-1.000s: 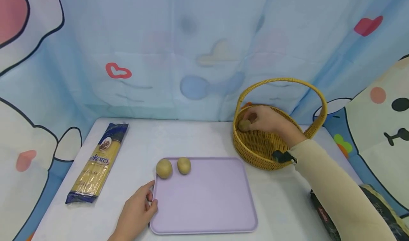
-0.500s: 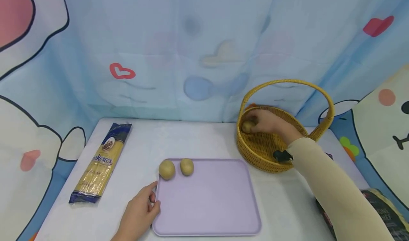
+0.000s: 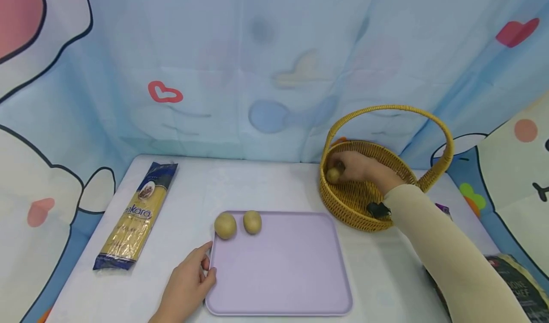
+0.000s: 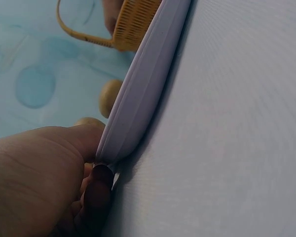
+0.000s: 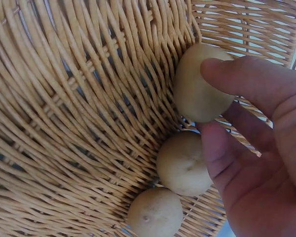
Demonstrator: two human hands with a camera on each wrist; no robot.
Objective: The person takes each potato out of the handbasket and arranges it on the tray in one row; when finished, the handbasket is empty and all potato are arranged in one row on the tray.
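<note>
In the head view, my left hand [image 3: 185,281] pinches the left rim of a lilac tray [image 3: 280,270], thumb on one side and fingers on the other, as the left wrist view also shows. Two round potatoes, a larger one [image 3: 225,226] and a smaller one [image 3: 252,222], lie at the tray's back left corner. My right hand [image 3: 358,166] reaches into a yellow wicker basket [image 3: 364,223]. Between thumb and fingers it grips a potato [image 5: 197,94] against the wicker wall. Below that are a second potato [image 5: 182,165] and a third potato [image 5: 155,213] in the basket.
A blue and yellow pack of spaghetti [image 3: 136,216] lies at the table's left. A black bag [image 3: 514,285] is partly hidden by my right sleeve [image 3: 446,247]. The basket's tall handle [image 3: 390,107] arches over my right hand. A printed blue curtain [image 3: 223,123] hangs behind the table.
My right hand stays inside the basket and sits slightly lower there, with the potato still in its fingers. The head view has shifted slightly. My left hand keeps its place at the tray.
</note>
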